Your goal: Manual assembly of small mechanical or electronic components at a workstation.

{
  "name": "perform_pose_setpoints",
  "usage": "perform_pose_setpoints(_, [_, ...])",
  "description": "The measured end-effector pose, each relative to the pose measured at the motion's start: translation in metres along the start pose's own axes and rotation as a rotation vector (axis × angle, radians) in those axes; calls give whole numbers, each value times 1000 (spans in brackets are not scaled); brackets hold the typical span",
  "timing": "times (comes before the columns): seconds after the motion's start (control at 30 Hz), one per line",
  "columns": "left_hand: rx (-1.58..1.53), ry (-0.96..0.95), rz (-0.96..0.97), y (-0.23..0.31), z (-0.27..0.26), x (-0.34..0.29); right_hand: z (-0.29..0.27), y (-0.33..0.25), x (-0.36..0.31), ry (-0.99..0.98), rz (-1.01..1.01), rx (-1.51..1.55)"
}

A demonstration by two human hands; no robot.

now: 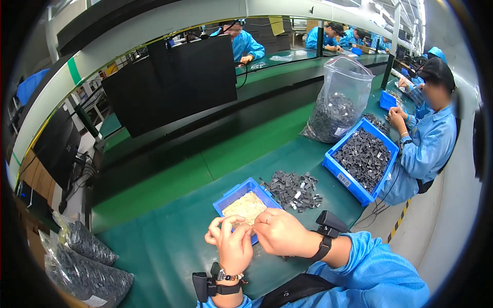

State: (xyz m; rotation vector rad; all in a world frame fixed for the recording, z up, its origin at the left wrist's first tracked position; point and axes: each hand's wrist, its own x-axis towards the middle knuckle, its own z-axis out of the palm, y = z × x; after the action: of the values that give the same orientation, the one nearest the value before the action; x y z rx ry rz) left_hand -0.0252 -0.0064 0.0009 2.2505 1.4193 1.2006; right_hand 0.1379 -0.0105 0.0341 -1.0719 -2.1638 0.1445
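My left hand (232, 245) and my right hand (286, 232) meet over the near edge of a small blue bin (233, 192). Both are closed, thumb and forefinger pinched at nearly the same spot. Anything between the fingertips is too small or too hidden to name. Inside the bin lies a heap of small cream-coloured pieces (248, 205). Just beyond my right hand, a loose pile of small dark grey plastic parts (292, 189) rests on the green mat (169, 241), a few whitish ones among them. Each of my wrists wears a black strapped device.
A larger blue crate (343, 178) full of dark parts stands to the right, with a clear bag (334, 115) of similar parts behind it. More filled bags (90, 272) sit at lower left. A black panel (172, 82) hangs ahead. A co-worker (429, 133) sits at right.
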Motion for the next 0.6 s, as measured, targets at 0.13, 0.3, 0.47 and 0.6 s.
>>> perform_pose_setpoints(0.13, [45, -34, -5, -4, 1, 1, -1, 5, 2, -11, -22, -2])
perform_pose_setpoints(0.3, [12, 8, 54, -6, 12, 10, -6, 8, 3, 65, -27, -45])
perform_pose_setpoints(0.47, [-11, -24, 46, -7, 9, 11, 0, 15, 4, 114, -26, 25])
perform_pose_setpoints(0.6, [-85, 28, -18, -8, 10, 6, 1, 18, 4, 148, 44, 41])
